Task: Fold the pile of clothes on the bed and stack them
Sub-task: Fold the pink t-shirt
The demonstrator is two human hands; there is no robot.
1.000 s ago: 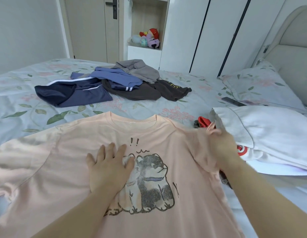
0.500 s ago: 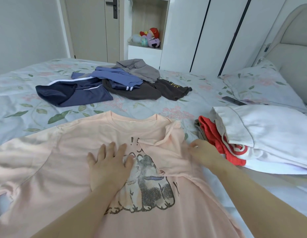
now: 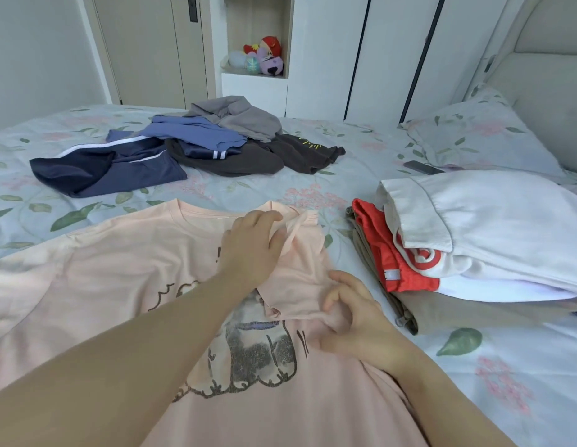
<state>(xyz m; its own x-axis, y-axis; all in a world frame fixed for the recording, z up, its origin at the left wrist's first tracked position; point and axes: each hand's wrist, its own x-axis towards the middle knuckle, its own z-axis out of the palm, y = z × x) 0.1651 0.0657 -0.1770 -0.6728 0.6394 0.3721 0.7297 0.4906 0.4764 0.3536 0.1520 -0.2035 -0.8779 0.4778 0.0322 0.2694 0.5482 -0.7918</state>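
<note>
The T-shirt [image 3: 113,285] is spread on the bed [image 3: 255,191]; behind it the unfolded pile [image 3: 216,150] is heaped, and to its right the folded stack [image 3: 490,240] is set.

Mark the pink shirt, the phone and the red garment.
pink shirt [image 3: 103,279], head view, bare chest fabric.
phone [image 3: 424,167], head view, middle of its face.
red garment [image 3: 376,243], head view, exposed folded part.

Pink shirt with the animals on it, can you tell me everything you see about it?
The pink shirt looks like soft, thin cotton, with a round collar and a grey print of furry cartoon animals. It lies front up on the bed. One sleeve spreads flat to the left; the right side is folded in over the chest, partly covering the print. The left hand touches the fold by the collar; the right hand pinches the folded sleeve's hem.
</note>
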